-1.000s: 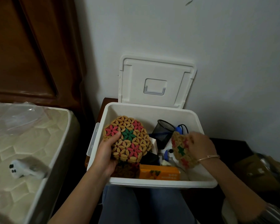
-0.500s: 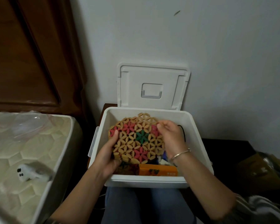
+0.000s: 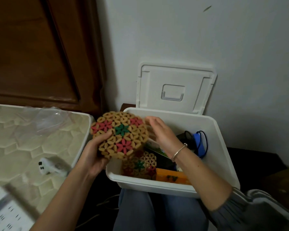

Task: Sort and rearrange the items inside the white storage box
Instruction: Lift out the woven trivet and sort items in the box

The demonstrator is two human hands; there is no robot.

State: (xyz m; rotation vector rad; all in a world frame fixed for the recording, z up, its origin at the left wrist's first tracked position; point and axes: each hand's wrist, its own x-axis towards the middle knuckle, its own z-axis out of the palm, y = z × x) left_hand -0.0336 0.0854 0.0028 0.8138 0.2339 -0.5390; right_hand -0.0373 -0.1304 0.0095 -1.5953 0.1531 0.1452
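1. Head view, nearest zone: we see the left hand (image 3: pixel 94 154) gripping the round woven mat (image 3: pixel 119 135) at its lower-left edge — thumb pressed onto the patterned face, the other fingers wrapped behind it and out of sight.
2. We locate the mat above the left rim of the white storage box (image 3: pixel 223 147), partly overhanging toward the mattress (image 3: pixel 23 144). It is lifted clear of the contents.
3. Orientation: the mat is a disc, so we find no true long axis. Its patterned face tilts up toward the camera, with the far edge raised higher than the gripped edge.
4. Key relation: the mat's right edge lies just left of the right hand (image 3: pixel 160 130). We see that hand with fingers (image 3: pixel 150 120) loosely spread and slightly curled, gripping nothing; we cannot tell whether the fingertips touch the mat's rim. The left hand carries the mat alone, and the right hand is the nearer one to the box interior.
5. Below the mat, we note a second woven mat (image 3: pixel 143 162) in the near-left corner of the box, beside an orange carton (image 3: pixel 171 176).
6. Farther in, a blue cord (image 3: pixel 198 144) lies against the right wall.
7. Farthest, the lid (image 3: pixel 175 87) stands upright against the wall.
8. Judgement: we would expect the held mat to go onto its twin — lowering it flat suffices.
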